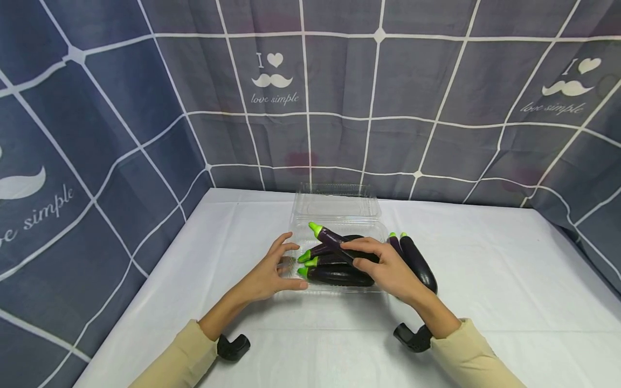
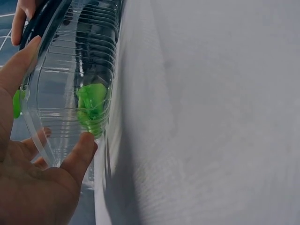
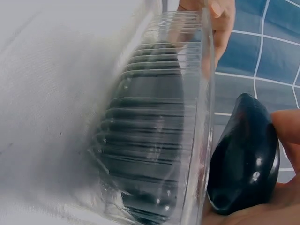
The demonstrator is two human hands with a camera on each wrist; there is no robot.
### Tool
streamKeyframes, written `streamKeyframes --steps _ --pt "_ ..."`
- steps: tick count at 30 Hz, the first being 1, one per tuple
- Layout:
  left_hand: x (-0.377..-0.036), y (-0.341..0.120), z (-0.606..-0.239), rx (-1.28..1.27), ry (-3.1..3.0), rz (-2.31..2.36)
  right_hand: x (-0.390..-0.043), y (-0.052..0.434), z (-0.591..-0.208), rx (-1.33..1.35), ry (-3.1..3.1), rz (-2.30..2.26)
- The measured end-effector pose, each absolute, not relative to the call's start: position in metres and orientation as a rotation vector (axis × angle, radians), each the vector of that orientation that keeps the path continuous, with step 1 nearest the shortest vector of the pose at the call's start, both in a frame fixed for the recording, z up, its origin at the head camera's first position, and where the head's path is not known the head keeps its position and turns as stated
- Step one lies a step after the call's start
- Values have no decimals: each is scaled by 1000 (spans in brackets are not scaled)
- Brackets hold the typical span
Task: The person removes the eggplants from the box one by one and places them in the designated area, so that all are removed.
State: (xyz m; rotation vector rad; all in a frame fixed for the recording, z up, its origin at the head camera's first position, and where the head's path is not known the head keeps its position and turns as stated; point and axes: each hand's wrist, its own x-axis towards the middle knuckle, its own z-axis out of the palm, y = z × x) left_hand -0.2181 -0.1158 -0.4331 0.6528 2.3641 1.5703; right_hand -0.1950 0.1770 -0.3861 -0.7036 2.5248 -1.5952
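Note:
My right hand (image 1: 385,269) grips a dark purple eggplant (image 1: 331,237) by its thick end, above the container. The green stem points up and left. In the right wrist view, the held eggplant (image 3: 246,154) appears beside the container's rim, between thumb and fingers. Below is the clear plastic container (image 1: 320,290) with several eggplants lying in it, one of them an eggplant (image 1: 339,276) along the front side. My left hand (image 1: 264,275) is spread around the container's left end. In the left wrist view, its fingertips (image 2: 86,140) are at the ribbed wall and the thumb at the rim.
The container's hinged lid (image 1: 337,205) stands open behind it. Right of the container, an eggplant (image 1: 419,261) lies on the white tablecloth (image 1: 509,285), with another eggplant (image 1: 395,244) beside it. A grey checked curtain (image 1: 339,140) rises at the back.

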Motion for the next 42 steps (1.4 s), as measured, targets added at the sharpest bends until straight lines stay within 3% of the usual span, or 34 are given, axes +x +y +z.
streamKeyframes --steps 24,42 --pt "-217 -115 -431 645 2372 1559 -189 181 -383 -504 2452 -1642" --pt "-217 -114 -431 637 2363 1571 -186 186 -385 -529 2459 -1639"
